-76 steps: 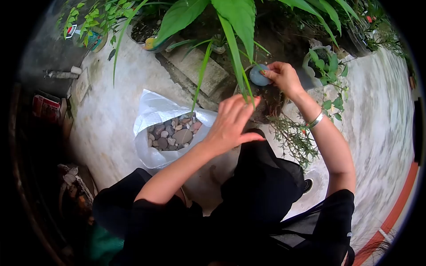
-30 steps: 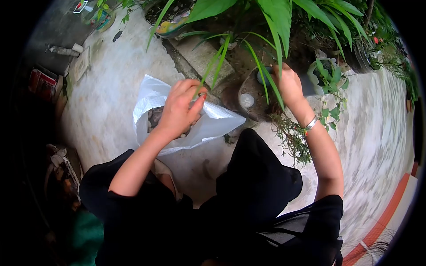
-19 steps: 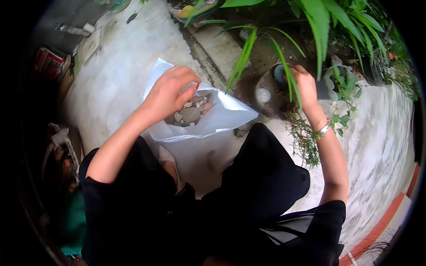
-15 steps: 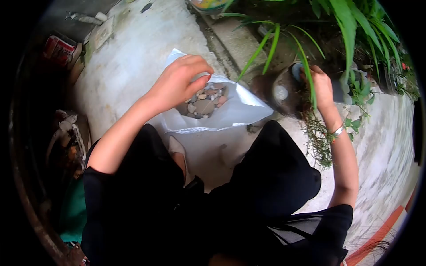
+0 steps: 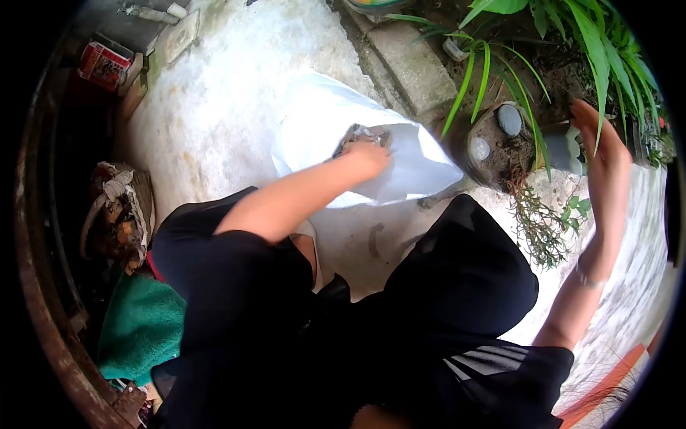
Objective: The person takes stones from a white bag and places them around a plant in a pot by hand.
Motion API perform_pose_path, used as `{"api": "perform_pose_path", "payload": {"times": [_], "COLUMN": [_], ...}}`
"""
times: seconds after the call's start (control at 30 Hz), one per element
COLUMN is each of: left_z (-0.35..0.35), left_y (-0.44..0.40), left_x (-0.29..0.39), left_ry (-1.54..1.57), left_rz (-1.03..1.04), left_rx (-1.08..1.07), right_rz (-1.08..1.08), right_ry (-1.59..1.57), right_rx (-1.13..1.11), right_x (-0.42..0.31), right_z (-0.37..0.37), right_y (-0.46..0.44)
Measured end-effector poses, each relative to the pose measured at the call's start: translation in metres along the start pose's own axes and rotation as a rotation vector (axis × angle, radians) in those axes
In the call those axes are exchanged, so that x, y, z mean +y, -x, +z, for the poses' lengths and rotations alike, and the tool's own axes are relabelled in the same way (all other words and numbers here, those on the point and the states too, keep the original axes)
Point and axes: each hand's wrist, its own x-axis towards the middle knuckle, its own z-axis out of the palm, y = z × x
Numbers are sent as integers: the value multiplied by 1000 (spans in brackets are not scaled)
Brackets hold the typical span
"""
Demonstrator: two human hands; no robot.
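My left hand (image 5: 366, 160) reaches into the mouth of a white plastic bag (image 5: 307, 121) and touches the pebbles (image 5: 370, 134) inside; its fingertips are hidden among them. Raised over the plant side, my right hand (image 5: 607, 143) is empty, fingers stretched out and slightly blurred. To its left stands a round pot of soil (image 5: 504, 154). A smooth grey stone (image 5: 509, 120) rests on the soil near the back rim, and a whitish stone (image 5: 479, 149) lies at the left. A trailing plant (image 5: 536, 229) hangs over the pot's front.
Long green leaves (image 5: 593, 50) overhang the back right. A concrete block (image 5: 414, 68) edges the bed. At the left are a bag of scraps (image 5: 121, 214), a green cloth (image 5: 143, 329) and a red box (image 5: 103, 66). My knees flank the concrete floor (image 5: 350, 250).
My right hand has let go of the grey stone, now lying in the pot, and moved away to the right. My left hand has gone down into the bag's pebbles. The view has shifted.
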Motion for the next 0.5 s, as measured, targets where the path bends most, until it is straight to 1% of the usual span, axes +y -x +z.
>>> {"api": "perform_pose_path", "payload": {"times": [0.03,0.07,0.1,0.13,0.17,0.2,0.27,0.37,0.43,0.5], "left_z": [22,36,47,59,72,79,82,74,67,61], "left_y": [-15,-20,-21,-25,-31,-35,-35,-29,-26,-22], "left_x": [-7,-8,-7,-6,-10,-11,-16,-22,-23,-25], "left_ry": [86,82,229,380,536,568,611,660,681,703], "left_rz": [-90,-82,-206,-321,-223,-194,-176,-138,-121,-114], "left_rx": [20,21,224,427,631,646,628,586,560,541], "right_rz": [-21,-40,72,14,-47,-275,-379,-342,-420,-412], "right_ry": [7,16,-50,-28,-10,91,46,-20,1,-4], "right_rx": [50,101,64,-14,-90,-218,-352,-381,-423,-439], "right_x": [-26,-53,-85,-103,-121,-127,-142,-163,-161,-153], "right_z": [-11,-17,-16,-15,-14,-9,6,29,44,56], "right_y": [13,27,45,55,64,72,90,101,106,107]}}
